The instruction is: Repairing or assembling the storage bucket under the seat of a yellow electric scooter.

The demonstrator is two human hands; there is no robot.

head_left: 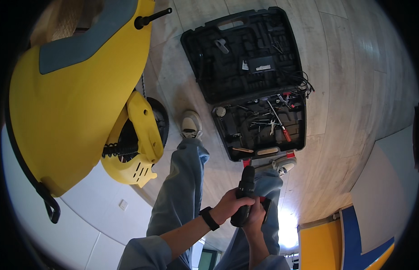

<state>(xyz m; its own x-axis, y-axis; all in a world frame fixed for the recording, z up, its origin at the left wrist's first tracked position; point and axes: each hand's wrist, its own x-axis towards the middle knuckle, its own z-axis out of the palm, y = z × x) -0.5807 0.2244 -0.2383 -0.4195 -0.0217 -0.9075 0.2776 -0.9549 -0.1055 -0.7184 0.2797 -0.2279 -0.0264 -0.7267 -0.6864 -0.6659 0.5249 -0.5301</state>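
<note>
A black cordless drill (245, 186) with a bit of red is held over my right leg, its chuck pointing away from me. My left hand (232, 204) is closed round the drill's body from the left. My right hand (254, 213) grips it lower down on the right, partly hiding the handle. Beyond the drill, an open black toolbox (238, 78) lies on the floor, with wrenches, loose bits and a red-handled screwdriver (286, 132) in its near half.
A yellow machine (70, 126) with a grey panel, wheel and spring stands close on the left. My shoes (190, 125) are beside and at the near edge of the toolbox on the wooden floor (344, 90). A white panel (380, 180) and yellow-and-blue surfaces (319, 247) are at the right.
</note>
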